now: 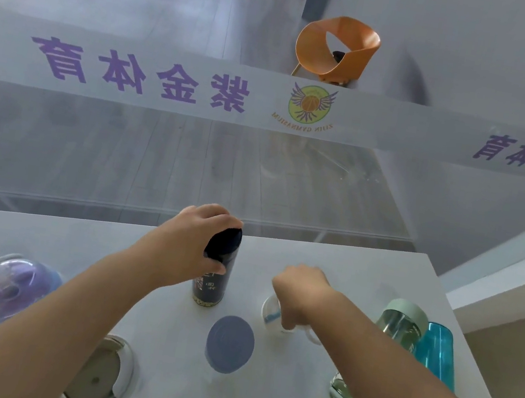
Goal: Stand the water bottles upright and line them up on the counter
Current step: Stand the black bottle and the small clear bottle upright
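In the head view, my left hand (194, 243) is closed around the cap end of the black bottle (215, 269), which stands upright near the middle of the counter (362, 273), not far from its far edge. My right hand (301, 291) is curled around a small clear bottle (273, 314) just beside the black one, toward the right edge; how tightly it grips, I cannot tell.

I judge the black bottle to be stiff and smooth, maybe metal, a little slippery, so the body under the cap is a safer place to hold than the cap alone. The clear one looks like light plastic, and it may tip easily.

Other bottles stand around: a purple bottle (11, 289) near the left edge, a grey-lid bottle (229, 343) toward the near edge, and a green bottle (401, 324) touching a blue bottle (437, 355) at the right edge.

The black label has white characters, too small to read. On the glass (158, 154) behind, mirrored purple characters and a badge (308, 104) with "ZIJIN GYMNASIUM", reversed.
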The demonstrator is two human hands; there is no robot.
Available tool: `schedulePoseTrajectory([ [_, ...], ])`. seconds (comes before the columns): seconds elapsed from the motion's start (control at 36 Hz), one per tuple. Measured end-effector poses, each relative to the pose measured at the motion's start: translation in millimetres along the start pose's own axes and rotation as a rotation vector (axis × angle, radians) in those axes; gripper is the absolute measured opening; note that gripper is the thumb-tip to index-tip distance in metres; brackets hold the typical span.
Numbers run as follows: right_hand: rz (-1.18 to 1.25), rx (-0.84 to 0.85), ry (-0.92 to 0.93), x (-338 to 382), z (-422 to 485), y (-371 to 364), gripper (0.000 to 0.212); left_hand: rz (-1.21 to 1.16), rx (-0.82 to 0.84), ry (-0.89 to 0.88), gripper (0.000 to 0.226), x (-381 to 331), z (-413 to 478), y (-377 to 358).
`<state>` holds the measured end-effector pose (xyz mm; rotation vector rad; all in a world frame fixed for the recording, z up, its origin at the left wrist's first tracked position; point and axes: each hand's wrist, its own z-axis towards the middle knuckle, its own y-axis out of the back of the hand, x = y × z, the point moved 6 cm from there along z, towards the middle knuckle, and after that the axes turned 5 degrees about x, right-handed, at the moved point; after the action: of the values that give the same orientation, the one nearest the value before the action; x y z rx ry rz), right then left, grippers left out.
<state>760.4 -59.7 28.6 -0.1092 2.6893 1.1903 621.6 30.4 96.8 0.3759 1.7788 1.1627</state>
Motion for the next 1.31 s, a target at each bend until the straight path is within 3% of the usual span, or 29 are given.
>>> schedulePoseTrajectory([
  [0.28, -0.073, 0.021, 0.090, 17, 11, -3, 0.043, 0.014, 0.040, 0.005, 0.060, 0, -3, 1],
  [0.53, 0.073, -0.091, 0.040, -1, -12, 20, 0.045, 0.072, 0.056, 0.042, 0.051, -9, -13, 17],
  [0.81, 0.330, -0.310, -0.067, -44, -96, 52, 0.054, 0.197, -0.134, 0.026, 0.025, -31, -49, 55],
  [1.03, 0.468, -0.275, -0.209, -49, -151, 26, 0.067, 0.347, -0.085, -0.024, 0.025, -63, -80, 51],
  [1.31, 0.633, -0.162, -0.340, -32, -203, -41, 0.063, 0.433, -0.015, -0.203, 0.034, -125, -104, 36],
])
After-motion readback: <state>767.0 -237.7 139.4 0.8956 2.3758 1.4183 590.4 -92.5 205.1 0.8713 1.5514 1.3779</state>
